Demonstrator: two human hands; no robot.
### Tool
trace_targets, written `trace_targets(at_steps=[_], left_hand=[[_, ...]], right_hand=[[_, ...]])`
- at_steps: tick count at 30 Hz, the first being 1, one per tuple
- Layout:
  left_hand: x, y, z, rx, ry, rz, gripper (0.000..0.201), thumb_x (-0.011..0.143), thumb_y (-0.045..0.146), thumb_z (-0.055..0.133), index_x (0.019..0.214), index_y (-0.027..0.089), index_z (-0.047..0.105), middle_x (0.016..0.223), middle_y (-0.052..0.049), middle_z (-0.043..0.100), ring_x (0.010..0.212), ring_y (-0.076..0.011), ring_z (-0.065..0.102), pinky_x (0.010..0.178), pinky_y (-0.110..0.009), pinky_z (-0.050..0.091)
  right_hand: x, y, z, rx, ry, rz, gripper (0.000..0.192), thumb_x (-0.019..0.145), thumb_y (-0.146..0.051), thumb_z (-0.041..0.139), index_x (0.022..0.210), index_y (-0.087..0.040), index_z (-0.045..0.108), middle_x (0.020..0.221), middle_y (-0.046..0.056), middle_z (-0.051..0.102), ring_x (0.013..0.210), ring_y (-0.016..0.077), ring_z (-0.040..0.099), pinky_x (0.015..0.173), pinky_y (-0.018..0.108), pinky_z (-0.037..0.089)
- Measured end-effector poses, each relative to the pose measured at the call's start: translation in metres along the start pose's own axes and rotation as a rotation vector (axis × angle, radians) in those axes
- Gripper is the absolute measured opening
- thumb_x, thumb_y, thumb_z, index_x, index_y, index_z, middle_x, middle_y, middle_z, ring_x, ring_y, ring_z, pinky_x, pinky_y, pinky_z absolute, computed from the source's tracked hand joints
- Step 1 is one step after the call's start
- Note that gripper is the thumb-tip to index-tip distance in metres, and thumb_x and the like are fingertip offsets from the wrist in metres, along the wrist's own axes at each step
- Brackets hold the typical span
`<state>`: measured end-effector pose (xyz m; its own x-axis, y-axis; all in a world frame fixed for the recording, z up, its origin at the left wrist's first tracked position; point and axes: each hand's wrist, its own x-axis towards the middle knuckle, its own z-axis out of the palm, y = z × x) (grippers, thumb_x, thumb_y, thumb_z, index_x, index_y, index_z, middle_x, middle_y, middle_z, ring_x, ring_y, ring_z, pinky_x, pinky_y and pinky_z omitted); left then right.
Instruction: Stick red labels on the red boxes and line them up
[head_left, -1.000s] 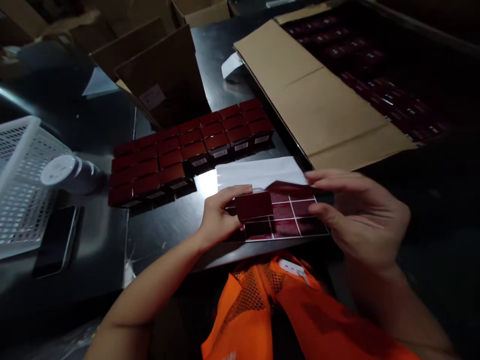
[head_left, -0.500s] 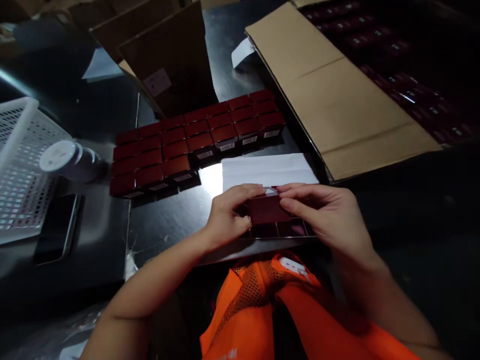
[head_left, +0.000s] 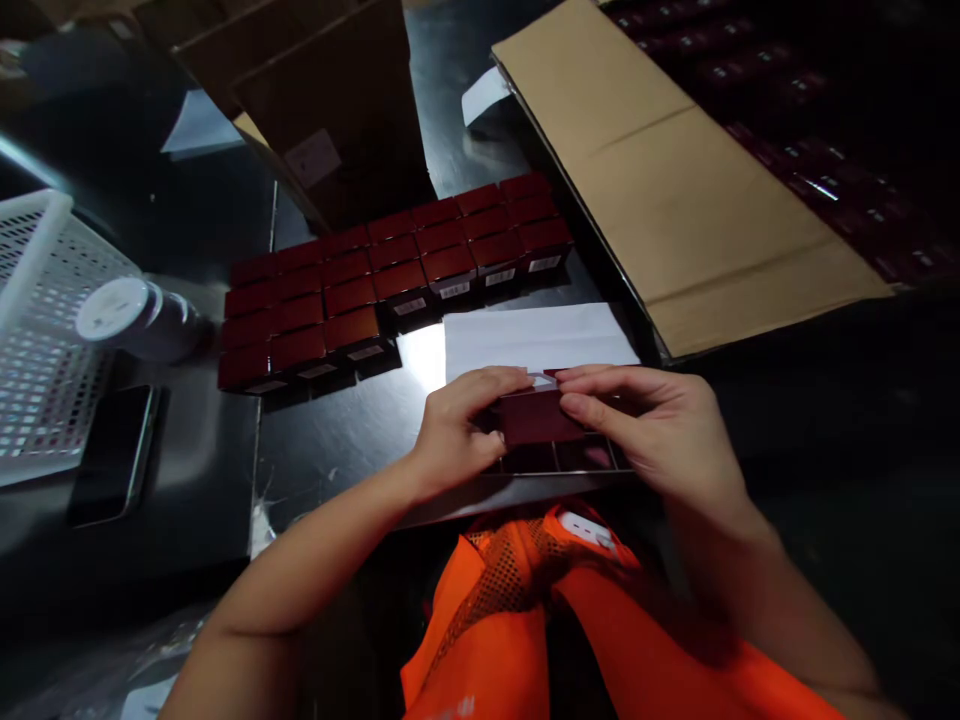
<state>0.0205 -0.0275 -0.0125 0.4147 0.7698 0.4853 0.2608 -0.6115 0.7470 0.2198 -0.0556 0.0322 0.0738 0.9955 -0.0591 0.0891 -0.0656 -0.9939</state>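
A small dark red box (head_left: 541,418) lies in front of me at the table's near edge. My left hand (head_left: 465,425) is closed on its left side, thumb at the near corner and fingers along the far edge. My right hand (head_left: 649,420) pinches at its far right corner with thumb and index finger. Between the fingertips shows a small whitish piece (head_left: 541,381), too small to name. Nearer me, more dark box faces (head_left: 529,459) sit side by side just below it. A white paper sheet (head_left: 536,333) lies right behind my hands.
Rows of dark red boxes (head_left: 349,270) with barcode labels stand farther back. An open carton's flap (head_left: 675,180) slopes at the right, with packed boxes inside. A brown carton (head_left: 337,110) stands behind. Left are a white basket (head_left: 71,250), a white-lidded jar (head_left: 142,318) and a phone (head_left: 116,455).
Both hands stay almost still on the small box. The view has shifted very slightly; nothing else visibly differs.
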Motion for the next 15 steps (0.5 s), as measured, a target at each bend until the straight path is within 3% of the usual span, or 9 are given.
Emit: trace_targets(at_steps=[12, 15], left_hand=[[-0.0021, -0.0009, 0.0019, 0.0, 0.002, -0.026, 0.039, 0.078, 0.015, 0.074, 0.116, 0.024, 0.068, 0.11, -0.005, 0.076, 0.104, -0.0216, 0.072, 0.092, -0.035, 0.06], [-0.0032, -0.0008, 0.0029, -0.004, 0.013, -0.057, 0.038, 0.078, 0.014, 0.075, 0.114, 0.023, 0.069, 0.112, -0.006, 0.075, 0.104, -0.0217, 0.072, 0.092, -0.036, 0.06]], right_hand=[[-0.0029, -0.0033, 0.0046, 0.005, 0.006, 0.002, 0.015, 0.074, -0.034, 0.085, 0.079, -0.021, 0.079, 0.088, 0.004, 0.077, 0.078, 0.0211, 0.072, 0.072, 0.031, 0.061], [-0.0049, -0.0032, 0.0072, -0.051, 0.022, -0.021, 0.018, 0.076, -0.036, 0.084, 0.082, -0.02, 0.077, 0.084, 0.004, 0.075, 0.07, 0.0198, 0.07, 0.068, 0.032, 0.061]])
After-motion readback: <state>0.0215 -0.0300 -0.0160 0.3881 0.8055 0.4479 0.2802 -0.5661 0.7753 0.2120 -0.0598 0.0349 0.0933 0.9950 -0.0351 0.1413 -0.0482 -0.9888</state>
